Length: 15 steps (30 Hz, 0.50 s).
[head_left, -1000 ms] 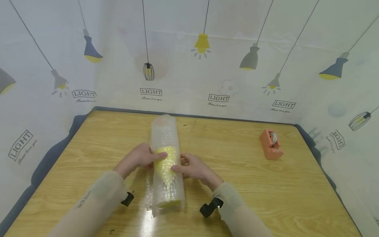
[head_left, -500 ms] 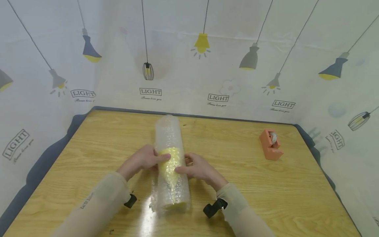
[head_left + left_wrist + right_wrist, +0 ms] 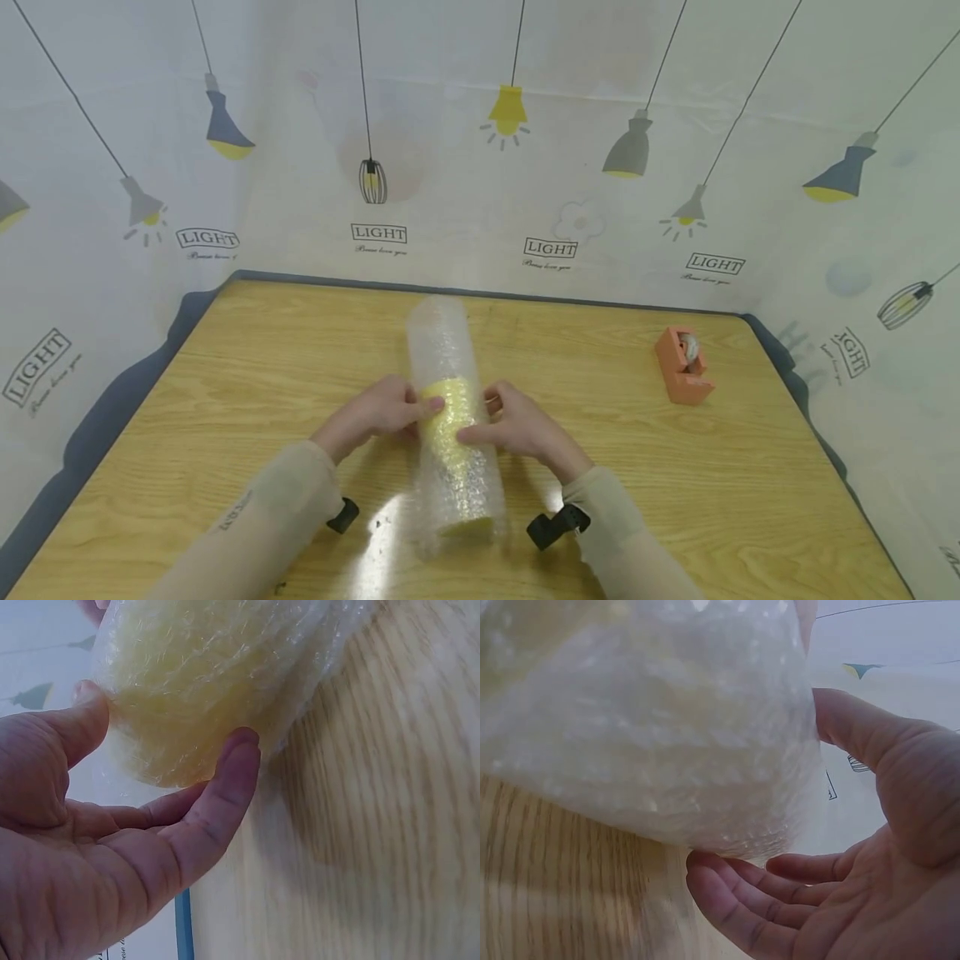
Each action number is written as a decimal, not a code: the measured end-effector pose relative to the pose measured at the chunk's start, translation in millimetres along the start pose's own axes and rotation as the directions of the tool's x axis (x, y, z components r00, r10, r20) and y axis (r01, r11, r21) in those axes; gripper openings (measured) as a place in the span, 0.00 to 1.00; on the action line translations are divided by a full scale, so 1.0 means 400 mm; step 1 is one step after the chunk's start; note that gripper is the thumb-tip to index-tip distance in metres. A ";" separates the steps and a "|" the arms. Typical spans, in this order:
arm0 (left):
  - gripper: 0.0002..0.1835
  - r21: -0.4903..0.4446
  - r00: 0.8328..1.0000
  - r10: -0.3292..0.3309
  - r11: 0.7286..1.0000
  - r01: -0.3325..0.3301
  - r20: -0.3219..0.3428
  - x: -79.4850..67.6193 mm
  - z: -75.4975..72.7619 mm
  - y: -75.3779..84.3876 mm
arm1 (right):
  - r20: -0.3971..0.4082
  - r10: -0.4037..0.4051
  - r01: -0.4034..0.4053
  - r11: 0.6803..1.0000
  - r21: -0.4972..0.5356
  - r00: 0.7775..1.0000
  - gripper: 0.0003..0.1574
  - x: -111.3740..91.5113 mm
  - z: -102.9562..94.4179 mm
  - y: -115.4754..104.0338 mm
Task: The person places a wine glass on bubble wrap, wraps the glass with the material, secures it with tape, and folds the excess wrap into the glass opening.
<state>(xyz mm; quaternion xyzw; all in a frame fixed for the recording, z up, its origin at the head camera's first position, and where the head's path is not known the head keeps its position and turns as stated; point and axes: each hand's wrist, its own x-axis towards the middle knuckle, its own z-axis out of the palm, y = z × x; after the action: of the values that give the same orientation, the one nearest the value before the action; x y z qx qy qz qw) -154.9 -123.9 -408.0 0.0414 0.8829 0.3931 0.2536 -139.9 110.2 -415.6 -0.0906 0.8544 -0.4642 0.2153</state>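
A long roll of clear bubble wrap [image 3: 441, 337] lies lengthwise on the wooden table. Something yellow [image 3: 454, 400] shows through its middle and near end; its kind is hidden by the wrap. From the left side my left hand [image 3: 382, 408] holds the roll, thumb on top and fingers curled at its side, as the left wrist view also shows. On the opposite side my right hand [image 3: 528, 429] grips it a little nearer the front end, its thumb laid over the wrap. In the right wrist view its fingertips [image 3: 709, 874] reach under the roll's lower edge.
An orange tape dispenser [image 3: 684, 367] with a roll of tape stands at the right rear of the wooden table [image 3: 615, 350]. A pale curtain [image 3: 465, 192] printed with lamps encloses the table's back and sides.
The bubble wrap roll has shifted to the right across the table, and both hands have moved along with it. Loose wrap at its left edge shows less than before. The tape dispenser stays put.
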 end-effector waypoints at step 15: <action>0.24 0.063 1.000 0.017 0.998 -0.017 -0.003 0.002 -0.001 -0.005 | -0.101 0.003 -0.016 0.991 -0.134 0.995 0.44 -0.024 0.022 -0.030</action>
<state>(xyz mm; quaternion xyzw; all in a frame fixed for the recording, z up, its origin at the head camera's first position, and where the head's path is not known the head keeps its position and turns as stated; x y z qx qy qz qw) -155.4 -125.4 -409.5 0.0560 0.8948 0.3675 0.2472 -128.1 100.5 -407.2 -0.0776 0.8939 -0.4083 0.1677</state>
